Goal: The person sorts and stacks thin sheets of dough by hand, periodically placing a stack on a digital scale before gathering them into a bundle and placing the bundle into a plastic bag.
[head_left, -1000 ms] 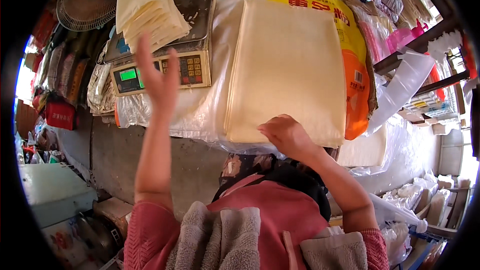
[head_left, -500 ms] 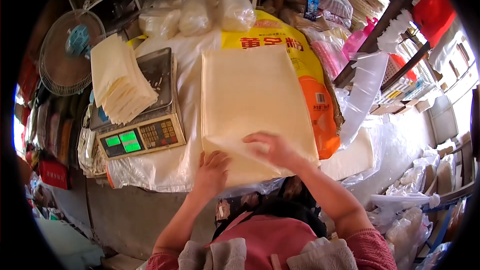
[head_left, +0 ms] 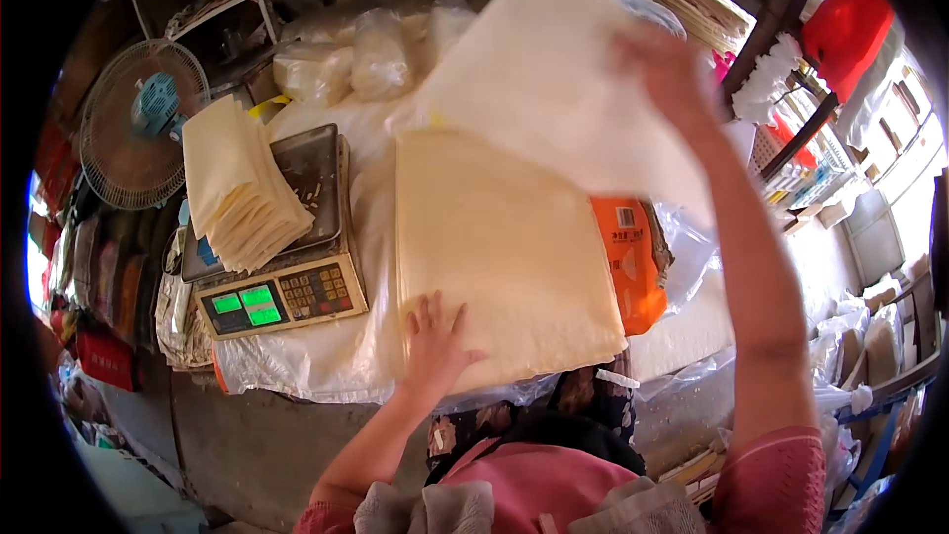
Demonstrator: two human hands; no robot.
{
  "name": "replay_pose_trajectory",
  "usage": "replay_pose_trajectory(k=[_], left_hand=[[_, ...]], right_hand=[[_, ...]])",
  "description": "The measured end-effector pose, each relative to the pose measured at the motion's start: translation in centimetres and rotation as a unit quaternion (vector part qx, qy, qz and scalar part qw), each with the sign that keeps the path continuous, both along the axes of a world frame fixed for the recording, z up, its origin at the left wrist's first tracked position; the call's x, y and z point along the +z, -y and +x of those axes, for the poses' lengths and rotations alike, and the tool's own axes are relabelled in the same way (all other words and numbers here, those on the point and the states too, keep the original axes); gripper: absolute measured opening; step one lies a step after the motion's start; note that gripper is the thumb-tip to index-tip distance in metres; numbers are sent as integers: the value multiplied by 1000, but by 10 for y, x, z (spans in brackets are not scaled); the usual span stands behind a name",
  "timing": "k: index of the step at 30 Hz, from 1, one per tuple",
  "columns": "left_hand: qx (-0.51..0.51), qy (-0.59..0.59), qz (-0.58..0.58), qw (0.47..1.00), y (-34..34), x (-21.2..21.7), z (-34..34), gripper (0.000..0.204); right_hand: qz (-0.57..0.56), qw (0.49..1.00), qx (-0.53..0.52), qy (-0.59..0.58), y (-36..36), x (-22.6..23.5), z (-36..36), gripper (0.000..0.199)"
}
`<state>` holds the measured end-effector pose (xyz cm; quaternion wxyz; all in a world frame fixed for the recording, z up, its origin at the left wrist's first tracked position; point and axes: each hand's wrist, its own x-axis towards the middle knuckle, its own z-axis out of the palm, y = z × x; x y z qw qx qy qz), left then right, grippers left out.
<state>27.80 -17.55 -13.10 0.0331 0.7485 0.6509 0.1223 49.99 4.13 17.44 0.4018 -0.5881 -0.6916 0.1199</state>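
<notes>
A stack of thin cream-coloured sheets (head_left: 504, 267) lies squared up on the plastic-covered work surface in front of me. My left hand (head_left: 438, 348) rests on its near left corner, fingers spread. Up at the far right, my right hand (head_left: 660, 64) grips a single thin cream sheet (head_left: 539, 69) by its edge. This sheet is lifted and slanted over the stack's far end, smeared by motion. Left of the stack stands a digital scale (head_left: 282, 294) with green displays, and a bundle of folded cream sheets (head_left: 237, 183) lies on its pan.
A fan (head_left: 143, 124) stands beyond the scale at the left. Clear bags of pale goods (head_left: 381, 54) line the back below the shelves. An orange printed sack (head_left: 633, 267) shows beside the stack. On the right are a dark post (head_left: 766, 30) and a white basket (head_left: 820, 163).
My right hand has swung from the stack's near edge up to the far right, raising one sheet. My left hand has moved slightly right and spread its fingers on the stack.
</notes>
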Motion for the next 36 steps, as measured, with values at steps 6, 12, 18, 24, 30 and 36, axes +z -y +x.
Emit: replay_pose_trajectory(k=[6,12,18,24,30,36], left_hand=[[1,-1,-25,1000,-4,8,7,82],[19,202,40,978,-13,22,10,66],[-131,197,123,964,-14,-7,-21,28],[129,394,-65,908,1,30,-47,21],[167,536,-35,827,-20,70,-46,22],[126,187,257,940,-72,35,-26,51]], right_hand=[[264,922,142,245,89,27,24,23],[204,863,393,244,157,-150,21,46],[16,862,347,371,171,-258,74,54],[-287,892,307,170,129,-171,158,28],[-267,910,267,-174,96,-195,144,37],[-220,960,65,-159,30,-264,87,35]])
